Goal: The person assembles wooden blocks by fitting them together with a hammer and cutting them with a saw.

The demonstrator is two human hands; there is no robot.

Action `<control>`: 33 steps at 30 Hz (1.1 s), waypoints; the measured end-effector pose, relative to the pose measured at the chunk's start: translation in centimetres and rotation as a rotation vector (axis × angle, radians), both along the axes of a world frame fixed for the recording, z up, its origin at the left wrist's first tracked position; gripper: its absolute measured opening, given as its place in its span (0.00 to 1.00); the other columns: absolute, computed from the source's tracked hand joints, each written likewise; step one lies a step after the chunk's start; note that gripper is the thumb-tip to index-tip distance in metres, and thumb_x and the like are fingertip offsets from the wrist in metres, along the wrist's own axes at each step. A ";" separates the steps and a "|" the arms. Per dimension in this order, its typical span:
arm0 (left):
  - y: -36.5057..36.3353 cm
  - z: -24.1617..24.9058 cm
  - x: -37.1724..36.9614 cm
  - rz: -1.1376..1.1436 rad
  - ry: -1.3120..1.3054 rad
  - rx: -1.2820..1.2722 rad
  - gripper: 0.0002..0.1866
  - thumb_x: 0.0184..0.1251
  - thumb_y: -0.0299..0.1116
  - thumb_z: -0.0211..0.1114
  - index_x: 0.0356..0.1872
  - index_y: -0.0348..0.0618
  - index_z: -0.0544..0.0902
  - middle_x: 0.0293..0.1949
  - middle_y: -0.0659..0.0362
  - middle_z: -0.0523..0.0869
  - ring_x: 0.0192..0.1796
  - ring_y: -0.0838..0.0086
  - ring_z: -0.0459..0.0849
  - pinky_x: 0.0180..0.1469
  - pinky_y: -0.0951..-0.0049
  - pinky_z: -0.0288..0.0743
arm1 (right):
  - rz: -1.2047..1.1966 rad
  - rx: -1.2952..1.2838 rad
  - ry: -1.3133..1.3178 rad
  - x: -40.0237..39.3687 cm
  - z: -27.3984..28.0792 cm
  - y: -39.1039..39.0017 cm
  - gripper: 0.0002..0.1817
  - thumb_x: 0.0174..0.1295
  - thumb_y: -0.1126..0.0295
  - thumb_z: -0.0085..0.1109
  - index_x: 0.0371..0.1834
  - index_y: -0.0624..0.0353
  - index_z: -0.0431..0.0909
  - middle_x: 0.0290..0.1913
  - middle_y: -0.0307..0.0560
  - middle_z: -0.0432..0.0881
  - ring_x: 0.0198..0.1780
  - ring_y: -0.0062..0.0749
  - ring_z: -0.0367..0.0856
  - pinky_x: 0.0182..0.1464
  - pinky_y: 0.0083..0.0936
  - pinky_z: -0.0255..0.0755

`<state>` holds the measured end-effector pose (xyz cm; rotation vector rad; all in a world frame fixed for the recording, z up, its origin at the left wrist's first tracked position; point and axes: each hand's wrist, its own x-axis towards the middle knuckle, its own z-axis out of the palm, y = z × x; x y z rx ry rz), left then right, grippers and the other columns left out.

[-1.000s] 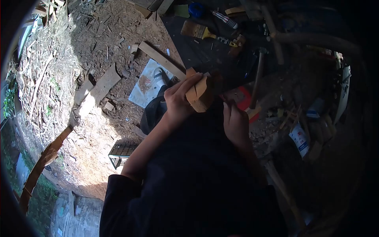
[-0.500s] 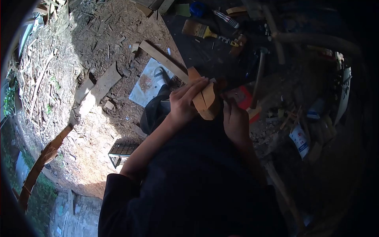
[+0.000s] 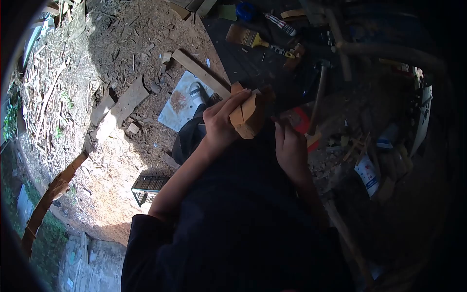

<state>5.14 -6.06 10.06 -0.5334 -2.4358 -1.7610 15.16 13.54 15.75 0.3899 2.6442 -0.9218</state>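
My left hand (image 3: 220, 124) is closed around a carved wooden block (image 3: 250, 117), with my fingers laid over its upper side. A groove runs across the block's pale, angled faces, and its far end is in shadow. To the right of the block, and apart from it, is my right hand (image 3: 291, 146). Its fingers are curled together, and whatever they hold is too dark to make out. A red object (image 3: 302, 119) lies just beyond the right hand. A hammer (image 3: 318, 95) with a wooden handle rests beside it.
On the dark work surface (image 3: 228, 61) lie a wide paintbrush (image 3: 245, 37) and a blue round object (image 3: 245, 10). A wooden strip (image 3: 202, 73) reaches toward my left hand. A black crate (image 3: 151, 187) stands on the chip-strewn ground. A white container (image 3: 367, 176) lies at right.
My left hand has shifted slightly left and up with the wooden block, and the block has turned a little. The gap to my right hand has widened; the right hand barely moves.
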 end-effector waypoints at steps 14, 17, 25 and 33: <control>-0.4 0.6 -0.7 0.073 -0.116 0.035 0.25 0.58 0.26 0.81 0.59 0.35 0.89 0.54 0.48 0.94 0.53 0.59 0.96 0.57 0.66 0.90 | -0.052 0.018 0.005 1.3 0.9 -0.3 0.18 0.83 0.63 0.54 0.67 0.59 0.81 0.38 0.66 0.88 0.43 0.66 0.89 0.42 0.54 0.80; -0.5 -0.1 -0.2 -0.041 0.122 -0.037 0.25 0.59 0.24 0.81 0.60 0.35 0.88 0.51 0.49 0.95 0.51 0.62 0.97 0.54 0.68 0.90 | -0.032 0.047 -0.012 3.2 0.6 0.2 0.15 0.82 0.64 0.54 0.63 0.60 0.81 0.37 0.67 0.87 0.42 0.67 0.88 0.41 0.54 0.80; 0.1 -0.9 -0.2 -0.051 0.180 -0.030 0.30 0.51 0.28 0.86 0.59 0.35 0.88 0.49 0.47 0.94 0.48 0.59 0.97 0.51 0.66 0.92 | -0.046 0.081 0.006 4.3 -0.3 0.8 0.13 0.83 0.63 0.54 0.55 0.61 0.81 0.35 0.66 0.86 0.40 0.67 0.88 0.39 0.55 0.79; -0.1 0.0 -0.2 -0.021 0.113 -0.011 0.28 0.52 0.25 0.83 0.58 0.36 0.88 0.53 0.47 0.94 0.52 0.58 0.96 0.54 0.64 0.91 | -0.033 0.093 0.048 4.0 -0.1 0.8 0.13 0.83 0.62 0.53 0.52 0.61 0.80 0.31 0.63 0.86 0.37 0.64 0.89 0.38 0.54 0.78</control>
